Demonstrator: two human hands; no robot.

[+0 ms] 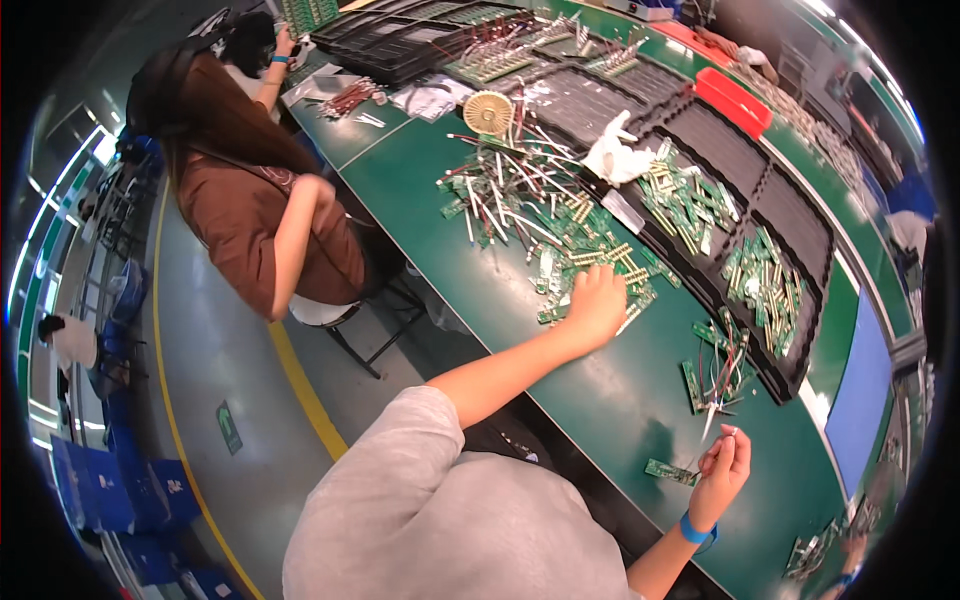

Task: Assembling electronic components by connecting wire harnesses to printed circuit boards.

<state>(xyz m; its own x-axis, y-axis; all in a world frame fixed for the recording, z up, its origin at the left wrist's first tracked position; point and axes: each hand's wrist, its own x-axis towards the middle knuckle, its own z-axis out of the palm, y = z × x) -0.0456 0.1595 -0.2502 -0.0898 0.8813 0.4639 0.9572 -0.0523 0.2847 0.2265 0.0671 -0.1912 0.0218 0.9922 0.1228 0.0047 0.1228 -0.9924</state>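
My left hand [597, 305] reaches over a pile of small green circuit boards [560, 262] on the green table. Its fingers curl down onto the boards, and their tips are hidden. Nearer to me on the right, my right hand [722, 475] has its fingers pinched together on the thin wires of a single circuit board [672, 472]. That board is just left of the fingers, and a small white wire end shows at the fingertips. Just beyond this hand lies a smaller bunch of wired boards [722, 360].
Black trays [715, 150] with heaped boards line the far side. Behind the pile are a yellow spool [488, 113] and white gloves [618, 152]; a red bin [733, 102] stands farther back. A co-worker in brown [250, 215] sits to my left.
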